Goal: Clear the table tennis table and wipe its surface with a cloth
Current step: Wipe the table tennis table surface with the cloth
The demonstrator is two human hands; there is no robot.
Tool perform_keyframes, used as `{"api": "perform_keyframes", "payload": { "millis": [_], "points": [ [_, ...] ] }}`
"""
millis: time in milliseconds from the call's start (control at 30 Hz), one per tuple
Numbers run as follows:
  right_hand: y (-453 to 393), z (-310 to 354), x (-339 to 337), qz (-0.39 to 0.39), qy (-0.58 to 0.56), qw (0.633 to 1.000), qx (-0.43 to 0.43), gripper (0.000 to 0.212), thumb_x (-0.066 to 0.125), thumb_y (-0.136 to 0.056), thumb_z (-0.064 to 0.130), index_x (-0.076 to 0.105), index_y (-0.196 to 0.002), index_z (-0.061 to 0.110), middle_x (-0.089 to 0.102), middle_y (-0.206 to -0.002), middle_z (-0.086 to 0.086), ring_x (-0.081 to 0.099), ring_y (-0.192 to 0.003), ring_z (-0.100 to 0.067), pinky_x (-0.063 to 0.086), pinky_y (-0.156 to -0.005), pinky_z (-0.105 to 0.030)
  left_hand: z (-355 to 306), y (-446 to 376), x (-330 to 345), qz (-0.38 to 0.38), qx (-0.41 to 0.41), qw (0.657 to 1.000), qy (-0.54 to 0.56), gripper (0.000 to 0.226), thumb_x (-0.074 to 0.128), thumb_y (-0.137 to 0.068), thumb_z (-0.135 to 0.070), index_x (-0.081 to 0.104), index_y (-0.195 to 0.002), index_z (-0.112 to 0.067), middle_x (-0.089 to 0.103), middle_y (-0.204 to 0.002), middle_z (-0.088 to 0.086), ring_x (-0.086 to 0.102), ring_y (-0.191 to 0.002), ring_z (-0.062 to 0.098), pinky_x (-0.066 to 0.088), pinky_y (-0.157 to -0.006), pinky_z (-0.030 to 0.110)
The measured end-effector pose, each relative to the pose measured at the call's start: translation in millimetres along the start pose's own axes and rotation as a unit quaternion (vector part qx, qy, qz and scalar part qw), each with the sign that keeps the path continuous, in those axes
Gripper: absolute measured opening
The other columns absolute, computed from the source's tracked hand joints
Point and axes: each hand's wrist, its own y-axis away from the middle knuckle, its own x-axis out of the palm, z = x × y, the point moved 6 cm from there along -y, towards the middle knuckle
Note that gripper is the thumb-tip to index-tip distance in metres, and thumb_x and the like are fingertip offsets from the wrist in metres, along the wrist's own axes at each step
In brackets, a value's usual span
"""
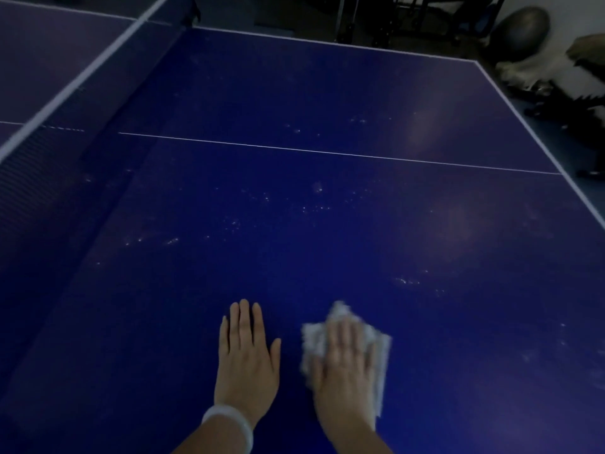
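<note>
Dim room, blue table tennis table (327, 93) bearing pale specks: right hand (343, 365) presses a white cloth (340, 314) flat near the front edge, left hand (244, 355) flat alongside; wiping step, next stroke should probably reach the specks ahead

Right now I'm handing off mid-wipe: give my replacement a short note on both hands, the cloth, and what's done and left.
Left hand: flat on the table, fingers straight, holding nothing.
Right hand: pressing the white cloth flat at the near edge.
Done: nothing lies on this half.
Left: pale specks across the middle and towards the right; wipe outward to the net and far edge.
</note>
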Motion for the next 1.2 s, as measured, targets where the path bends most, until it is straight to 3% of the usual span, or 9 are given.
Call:
{"api": "perform_keyframes", "payload": {
  "millis": [167,367,533,700,800,900,967,1067,1200],
  "points": [
    [-49.2,-31.6,-8.2,0.011,0.145,0.971,-0.187,0.079,0.04,-0.093,0.045,0.005,-0.157,0.014,0.012,-0.163,-0.01,0.012,-0.149,-0.032,0.01,-0.115,-0.061,-0.9,-2.5,0.9,-0.024,0.006,1.0,-0.003,0.071,0.017,-0.097,-0.046,0.029,-0.148,0.001,0.026,-0.156,0.022,0.022,-0.146,0.035,0.02,-0.117,0.05],
    [-51.9,-150.2,-33.0,-0.014,-0.056,0.945,0.321,0.061,0.016,-0.103,0.043,0.003,-0.158,0.021,0.002,-0.165,-0.004,-0.003,-0.152,-0.023,-0.004,-0.121,-0.048,-1.1,-2.0,1.1,-0.019,0.016,1.0,0.003,0.069,0.018,-0.098,-0.044,0.03,-0.147,0.003,0.029,-0.153,0.025,0.024,-0.145,0.037,0.023,-0.117,0.053],
    [-32.8,-21.3,-4.9,-0.054,0.069,0.996,-0.024,0.059,0.022,-0.102,0.041,0.02,-0.156,0.016,0.018,-0.163,-0.006,0.013,-0.151,-0.027,0.006,-0.119,-0.051,-1.8,-1.9,-1.8,-0.014,0.012,1.0,0.0,0.072,0.014,-0.097,-0.046,0.03,-0.147,0.003,0.027,-0.154,0.025,0.023,-0.145,0.037,0.023,-0.117,0.052],
    [-89.4,-41.3,-4.8,0.033,0.18,0.946,-0.267,0.072,0.034,-0.1,0.054,0.011,-0.157,0.018,0.017,-0.163,-0.007,0.016,-0.149,-0.028,0.018,-0.115,-0.056,-2.4,-2.4,-1.7,-0.027,0.018,0.999,0.002,0.07,0.016,-0.098,-0.045,0.031,-0.146,0.004,0.029,-0.153,0.025,0.024,-0.145,0.038,0.023,-0.117,0.053],
    [-140.7,-139.5,-39.6,-0.02,0.162,0.987,-0.008,0.085,0.056,-0.087,0.048,0.016,-0.151,0.01,0.041,-0.141,-0.013,0.047,-0.118,-0.034,0.039,-0.096,-0.056,-3.1,-2.6,0.2,-0.031,0.02,0.999,0.004,0.069,0.015,-0.099,-0.044,0.03,-0.147,0.004,0.029,-0.153,0.026,0.024,-0.145,0.038,0.023,-0.117,0.053],
    [-122.8,-235.1,-53.2,-0.009,-0.028,0.942,0.333,0.067,0.026,-0.1,0.05,0.009,-0.156,0.017,0.019,-0.162,-0.008,0.017,-0.148,-0.028,0.012,-0.118,-0.053,-3.2,-3.2,2.2,-0.031,0.021,0.999,0.0,0.068,0.016,-0.099,-0.043,0.028,-0.147,0.004,0.028,-0.154,0.025,0.023,-0.145,0.037,0.022,-0.118,0.053],
    [-100.8,-224.9,-40.6,-0.026,-0.077,0.913,0.4,0.062,0.018,-0.102,0.046,0.009,-0.157,0.019,0.006,-0.165,-0.005,0.002,-0.151,-0.025,0.0,-0.12,-0.052,-2.5,-3.8,2.7,-0.031,0.018,0.999,-0.003,0.068,0.016,-0.099,-0.043,0.029,-0.147,0.004,0.028,-0.154,0.025,0.023,-0.145,0.037,0.023,-0.118,0.053],
    [-84.3,-138.5,-35.3,-0.105,0.03,0.956,0.274,0.061,0.027,-0.101,0.035,0.017,-0.155,0.007,0.027,-0.156,-0.016,0.025,-0.144,-0.035,0.012,-0.117,-0.055,-1.9,-3.6,2.6,-0.033,0.014,0.999,-0.012,0.069,0.015,-0.099,-0.044,0.029,-0.148,0.003,0.027,-0.154,0.025,0.022,-0.146,0.037,0.022,-0.118,0.053],
    [-36.8,-26.5,2.3,-0.028,0.13,0.976,-0.173,0.073,0.043,-0.096,0.04,0.014,-0.156,0.011,0.018,-0.161,-0.011,0.015,-0.149,-0.031,0.012,-0.117,-0.056,-3.3,-1.7,1.5,-0.037,0.007,0.999,-0.016,0.071,0.013,-0.098,-0.046,0.027,-0.148,0.003,0.025,-0.155,0.025,0.02,-0.146,0.037,0.022,-0.118,0.053]
  ]
}}
